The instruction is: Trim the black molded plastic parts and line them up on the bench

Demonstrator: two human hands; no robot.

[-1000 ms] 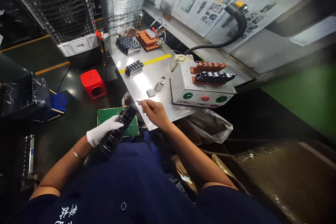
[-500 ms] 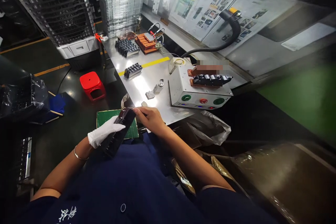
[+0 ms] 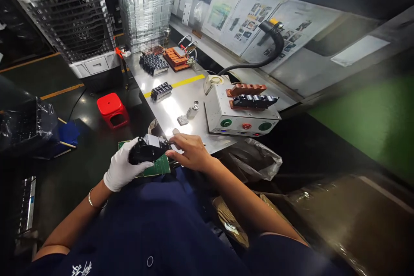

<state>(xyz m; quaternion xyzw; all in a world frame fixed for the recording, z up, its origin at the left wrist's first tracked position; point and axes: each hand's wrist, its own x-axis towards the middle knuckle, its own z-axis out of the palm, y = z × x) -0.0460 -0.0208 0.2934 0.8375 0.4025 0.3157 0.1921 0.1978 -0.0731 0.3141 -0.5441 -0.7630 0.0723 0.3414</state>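
Observation:
My left hand [image 3: 121, 168], in a white glove, is closed round a black moulded plastic part [image 3: 145, 152] with a pale flat face turned up. Bare fingers of my right hand [image 3: 192, 151] are bent together at the part's right end; whatever they pinch there is hidden. Beneath the part lies a green mat [image 3: 161, 167] at the table's near corner. Beyond my hands, a small grey block [image 3: 183, 120] and a small metal cylinder [image 3: 195, 105] rest on the metal table [image 3: 170, 127].
A white control box [image 3: 236, 114] carries copper-coloured blocks [image 3: 249, 89] and a black ribbed part [image 3: 255, 101]. More black parts [image 3: 153, 64] stand near an orange fixture [image 3: 176, 58]. Clear trays [image 3: 145, 17] are stacked behind. A red stool [image 3: 111, 105] is on the floor at left.
The black part has been turned from a steep slant to nearly level, showing its pale face. My left hand now wraps round its left end, and my right hand has shifted slightly along with it.

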